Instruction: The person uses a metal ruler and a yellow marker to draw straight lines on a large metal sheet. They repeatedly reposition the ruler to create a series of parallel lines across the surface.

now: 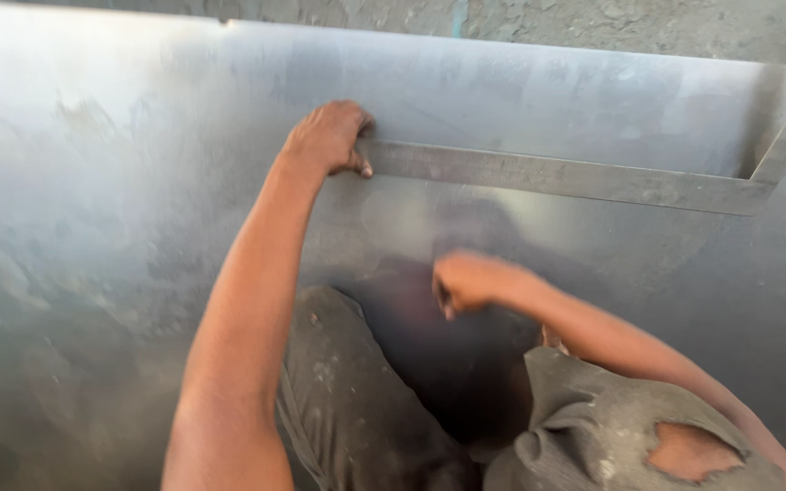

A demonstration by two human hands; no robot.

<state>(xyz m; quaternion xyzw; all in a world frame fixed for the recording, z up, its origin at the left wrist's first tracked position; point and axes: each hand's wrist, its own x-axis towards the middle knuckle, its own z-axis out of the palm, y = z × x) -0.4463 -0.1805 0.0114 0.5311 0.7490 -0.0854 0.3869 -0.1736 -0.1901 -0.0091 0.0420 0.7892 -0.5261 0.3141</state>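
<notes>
Metal sheet [120, 182] covers the floor; left hand [327, 136] grips a steel square [557, 175], right hand [466, 280] is blurred, grip unclear.

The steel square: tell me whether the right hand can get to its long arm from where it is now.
Probably yes. The right hand hangs over bare metal sheet just below the steel square, with nothing between them. The left hand grips only the square's end, leaving the rest free.

Soft daylight glares pale off the metal sheet [120, 136] toward ten o'clock; a dark shadow pools at centre. The right hand [466, 280] is motion-blurred, and edges smear.
</notes>
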